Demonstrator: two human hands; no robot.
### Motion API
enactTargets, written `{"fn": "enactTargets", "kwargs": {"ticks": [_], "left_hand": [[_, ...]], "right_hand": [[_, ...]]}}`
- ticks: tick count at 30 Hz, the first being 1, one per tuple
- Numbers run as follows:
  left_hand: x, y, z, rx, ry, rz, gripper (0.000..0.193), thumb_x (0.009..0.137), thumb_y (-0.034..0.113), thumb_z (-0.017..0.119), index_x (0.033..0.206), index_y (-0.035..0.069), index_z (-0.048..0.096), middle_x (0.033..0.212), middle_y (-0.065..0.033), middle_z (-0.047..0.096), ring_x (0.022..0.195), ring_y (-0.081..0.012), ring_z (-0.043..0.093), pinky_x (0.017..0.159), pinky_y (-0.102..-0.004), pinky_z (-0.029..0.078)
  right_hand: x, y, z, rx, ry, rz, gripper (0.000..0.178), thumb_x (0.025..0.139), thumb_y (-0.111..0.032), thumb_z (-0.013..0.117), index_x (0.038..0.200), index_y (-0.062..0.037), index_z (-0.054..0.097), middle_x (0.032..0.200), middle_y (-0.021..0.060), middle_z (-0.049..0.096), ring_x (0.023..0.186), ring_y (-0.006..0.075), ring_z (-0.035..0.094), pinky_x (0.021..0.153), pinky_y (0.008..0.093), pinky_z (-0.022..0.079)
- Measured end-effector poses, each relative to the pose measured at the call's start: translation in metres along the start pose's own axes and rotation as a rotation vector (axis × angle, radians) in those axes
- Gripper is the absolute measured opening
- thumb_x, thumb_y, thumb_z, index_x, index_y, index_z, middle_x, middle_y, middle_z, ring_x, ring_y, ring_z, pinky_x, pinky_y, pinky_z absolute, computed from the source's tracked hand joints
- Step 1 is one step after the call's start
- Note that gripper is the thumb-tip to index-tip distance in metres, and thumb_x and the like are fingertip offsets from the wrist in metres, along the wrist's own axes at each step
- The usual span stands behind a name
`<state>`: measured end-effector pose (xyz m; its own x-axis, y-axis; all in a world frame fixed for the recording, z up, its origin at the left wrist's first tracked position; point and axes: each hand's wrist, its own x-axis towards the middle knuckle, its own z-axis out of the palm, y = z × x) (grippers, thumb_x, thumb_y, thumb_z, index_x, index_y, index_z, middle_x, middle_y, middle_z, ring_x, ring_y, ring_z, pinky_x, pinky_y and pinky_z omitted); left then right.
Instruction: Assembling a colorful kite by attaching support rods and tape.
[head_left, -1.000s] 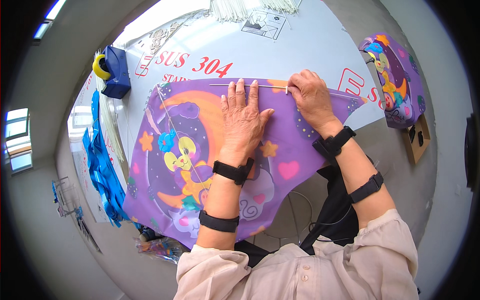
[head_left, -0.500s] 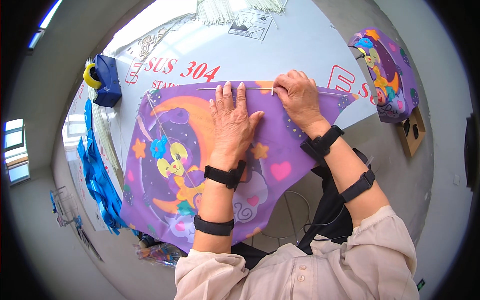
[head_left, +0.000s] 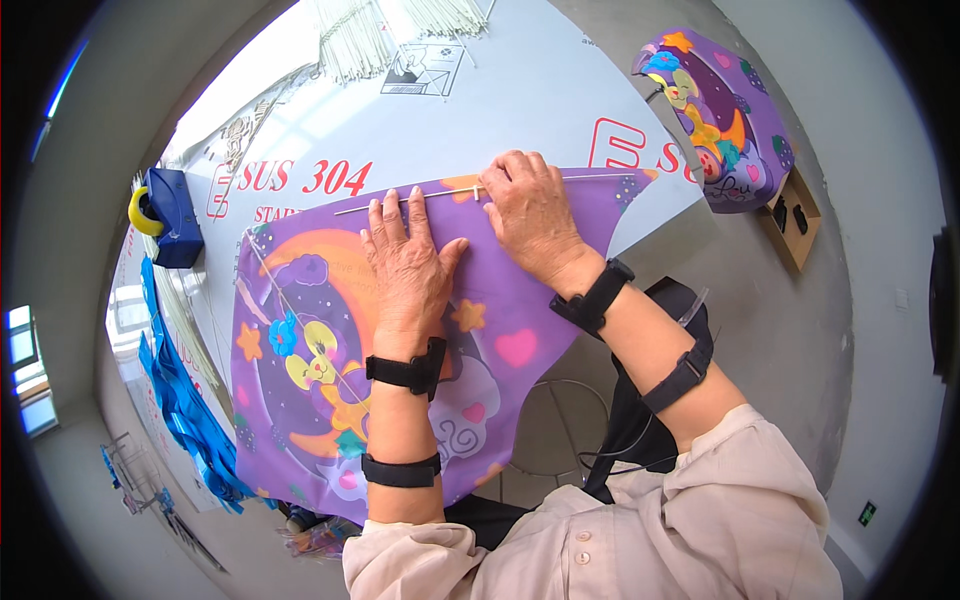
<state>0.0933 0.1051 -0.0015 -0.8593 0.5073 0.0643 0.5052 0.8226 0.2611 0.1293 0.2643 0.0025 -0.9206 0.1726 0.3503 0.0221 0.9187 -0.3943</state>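
Note:
A purple fabric kite panel [head_left: 480, 270], printed with a cartoon rabbit and an orange moon, lies over the table's near edge. A thin white rod [head_left: 350, 211] runs along its top edge. A second thin rod [head_left: 286, 288] slants down the left of the print. My left hand [head_left: 408, 270] rests flat on the panel, its fingers spread, the tips over the rod. My right hand [head_left: 535, 215] is closed at the top edge, thumb and fingers pinching the rod beside a small white connector [head_left: 477, 194]. The fingers partly hide the rod there.
The table [head_left: 520, 80] has a white printed cover. Bundles of white rods [head_left: 355, 45] lie at its far side. A blue tape dispenser [head_left: 178, 218] and blue straps [head_left: 180, 380] are at left. Another printed purple panel [head_left: 725, 120] and a cardboard box [head_left: 800, 225] are at right.
The whole view has shifted and turned slightly, so the table and both hands appear further left. Against the panel, both hands hold about the same places.

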Motion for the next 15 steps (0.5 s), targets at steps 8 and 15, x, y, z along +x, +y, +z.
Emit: {"fn": "enactTargets", "kwargs": {"ticks": [8,15], "left_hand": [[-0.002,0.0,-0.003,0.016,0.004,-0.009,0.076,0.08,0.04,0.065,0.138,0.003,0.034,0.141,-0.0207,0.029,0.134,-0.0389,0.021,0.107,-0.0556,0.02],[0.0,0.001,0.002,0.01,0.018,-0.01,0.076,0.08,0.041,0.065,0.138,0.003,0.034,0.141,-0.0211,0.03,0.134,-0.0389,0.022,0.107,-0.0558,0.02]], "right_hand": [[-0.035,-0.015,-0.002,0.024,-0.06,0.06,0.054,0.08,-0.013,0.059,0.125,0.0112,0.041,0.131,0.0265,0.037,0.127,0.0404,0.033,0.106,0.0458,0.029],[-0.038,-0.016,0.001,-0.012,-0.075,0.067,0.067,0.079,-0.028,0.067,0.132,0.0021,0.039,0.136,0.0268,0.032,0.128,0.0409,0.03,0.107,0.0472,0.026]]}}
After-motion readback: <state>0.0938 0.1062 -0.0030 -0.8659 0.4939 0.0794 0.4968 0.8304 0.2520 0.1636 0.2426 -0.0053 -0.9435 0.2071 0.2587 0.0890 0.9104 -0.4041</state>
